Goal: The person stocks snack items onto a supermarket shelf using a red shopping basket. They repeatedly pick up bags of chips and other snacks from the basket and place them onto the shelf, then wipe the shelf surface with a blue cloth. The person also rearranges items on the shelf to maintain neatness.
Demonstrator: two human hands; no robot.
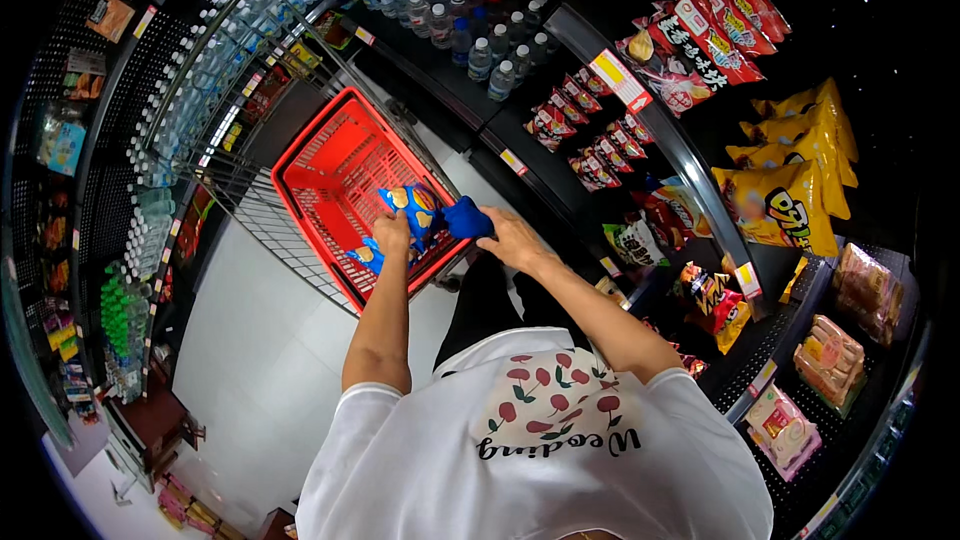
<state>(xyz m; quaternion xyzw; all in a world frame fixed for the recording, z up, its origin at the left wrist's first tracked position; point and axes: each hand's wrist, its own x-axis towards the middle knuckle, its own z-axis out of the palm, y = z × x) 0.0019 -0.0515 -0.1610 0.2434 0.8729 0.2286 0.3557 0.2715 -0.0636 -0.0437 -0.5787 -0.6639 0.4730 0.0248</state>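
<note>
A red plastic shopping basket [356,109] sits in a wire shopping cart [251,199] in front of me. My left hand [392,234] is over the basket, pinching the edge of a blue snack bag [415,200] printed with yellow chips. More blue chip packaging [365,258] shows below that hand, inside the basket; whether it belongs to a separate bag is unclear. At the basket's right rim, my right hand [514,238] grips the end of a plain dark blue packet [468,217]. This packet touches or overlaps the printed bag.
Shelves along the right carry bottled water [480,58], small red snack packs [592,154] and large yellow snack bags [784,202]. More water bottles [180,116] line the left shelving. Pale floor tiles [255,307] run between, with a brown wooden piece of furniture [150,412] at lower left.
</note>
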